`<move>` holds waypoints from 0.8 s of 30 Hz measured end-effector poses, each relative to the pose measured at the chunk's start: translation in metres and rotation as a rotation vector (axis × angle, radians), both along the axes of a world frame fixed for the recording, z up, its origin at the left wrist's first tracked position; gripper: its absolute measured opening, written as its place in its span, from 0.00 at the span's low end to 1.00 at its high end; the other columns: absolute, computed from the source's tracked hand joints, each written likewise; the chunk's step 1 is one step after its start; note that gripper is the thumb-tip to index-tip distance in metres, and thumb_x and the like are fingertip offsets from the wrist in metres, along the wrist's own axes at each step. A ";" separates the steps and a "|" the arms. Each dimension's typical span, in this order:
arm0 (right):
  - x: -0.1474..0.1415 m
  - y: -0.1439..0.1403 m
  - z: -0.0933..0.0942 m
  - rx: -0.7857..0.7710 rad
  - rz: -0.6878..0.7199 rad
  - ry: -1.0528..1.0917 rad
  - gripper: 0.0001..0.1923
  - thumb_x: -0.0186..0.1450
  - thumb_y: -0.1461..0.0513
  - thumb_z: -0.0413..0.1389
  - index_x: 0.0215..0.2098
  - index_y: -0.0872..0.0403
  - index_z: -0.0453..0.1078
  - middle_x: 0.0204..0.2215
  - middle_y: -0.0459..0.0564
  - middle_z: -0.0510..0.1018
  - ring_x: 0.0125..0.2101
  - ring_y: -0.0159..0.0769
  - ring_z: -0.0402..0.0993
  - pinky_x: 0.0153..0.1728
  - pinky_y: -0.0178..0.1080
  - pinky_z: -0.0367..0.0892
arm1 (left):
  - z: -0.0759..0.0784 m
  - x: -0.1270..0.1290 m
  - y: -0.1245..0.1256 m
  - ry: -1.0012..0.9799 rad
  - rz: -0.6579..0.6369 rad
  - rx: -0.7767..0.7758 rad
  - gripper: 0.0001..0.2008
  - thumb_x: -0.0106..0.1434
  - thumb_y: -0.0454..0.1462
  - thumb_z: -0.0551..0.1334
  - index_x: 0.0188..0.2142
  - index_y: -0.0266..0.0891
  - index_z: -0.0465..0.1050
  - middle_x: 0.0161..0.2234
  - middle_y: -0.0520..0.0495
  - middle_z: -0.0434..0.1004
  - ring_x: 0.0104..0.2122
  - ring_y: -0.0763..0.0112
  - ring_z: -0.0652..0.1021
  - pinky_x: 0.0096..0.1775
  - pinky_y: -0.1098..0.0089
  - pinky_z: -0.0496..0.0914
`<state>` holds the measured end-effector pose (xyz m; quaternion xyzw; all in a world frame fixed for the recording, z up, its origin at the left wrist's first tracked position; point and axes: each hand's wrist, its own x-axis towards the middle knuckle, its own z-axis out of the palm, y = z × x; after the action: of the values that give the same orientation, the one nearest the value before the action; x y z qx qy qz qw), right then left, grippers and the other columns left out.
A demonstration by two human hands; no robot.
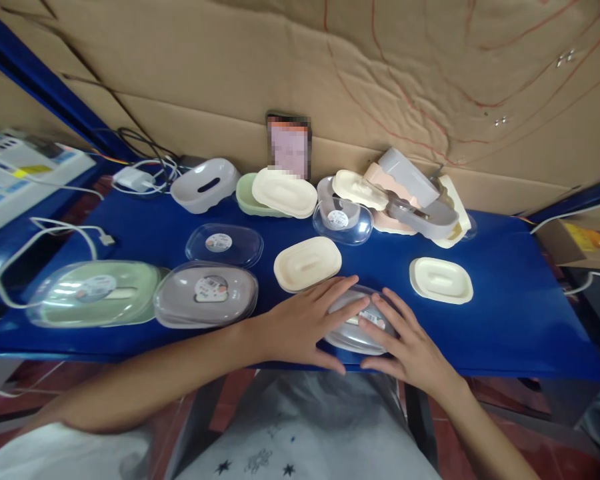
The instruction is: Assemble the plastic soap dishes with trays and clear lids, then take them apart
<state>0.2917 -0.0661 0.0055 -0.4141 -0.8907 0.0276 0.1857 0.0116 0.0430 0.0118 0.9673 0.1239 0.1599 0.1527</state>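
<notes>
Left hand [307,320] flat, palm down, fingers spread, pointing right. Right hand [405,340] flat, palm down, fingers pointing far-left. Fingertips nearly meet. Both forearms bare, reaching in from near edge.

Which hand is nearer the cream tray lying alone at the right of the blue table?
Right. The right hand lies below-left of the cream tray; the left hand is farther left.

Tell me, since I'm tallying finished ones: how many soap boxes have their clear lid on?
3: a green box at far left, a grey box beside it, and a grey one under both hands. The back pile may hide more.
</notes>
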 end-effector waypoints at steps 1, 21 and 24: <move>0.000 -0.001 -0.001 0.003 -0.002 0.007 0.45 0.74 0.52 0.64 0.81 0.43 0.48 0.80 0.55 0.47 0.78 0.61 0.46 0.67 0.67 0.69 | 0.000 0.000 -0.001 0.012 0.000 0.011 0.55 0.64 0.59 0.72 0.77 0.33 0.51 0.75 0.17 0.52 0.74 0.32 0.61 0.69 0.40 0.65; -0.004 -0.001 -0.005 0.000 -0.014 0.088 0.41 0.75 0.60 0.61 0.80 0.42 0.49 0.81 0.52 0.45 0.78 0.60 0.47 0.70 0.70 0.62 | -0.025 0.008 -0.015 -0.095 0.109 0.045 0.50 0.69 0.57 0.69 0.79 0.40 0.46 0.76 0.24 0.53 0.72 0.41 0.66 0.67 0.47 0.70; -0.001 -0.007 -0.003 0.019 -0.016 0.049 0.41 0.75 0.59 0.63 0.80 0.44 0.51 0.80 0.54 0.47 0.77 0.62 0.49 0.68 0.69 0.66 | -0.022 0.008 -0.017 -0.099 0.113 0.089 0.48 0.70 0.56 0.69 0.77 0.38 0.50 0.76 0.20 0.50 0.73 0.38 0.64 0.67 0.45 0.69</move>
<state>0.2907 -0.0727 0.0027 -0.4184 -0.8828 0.0280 0.2115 0.0192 0.0264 -0.0098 0.9555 0.1633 0.2215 0.1062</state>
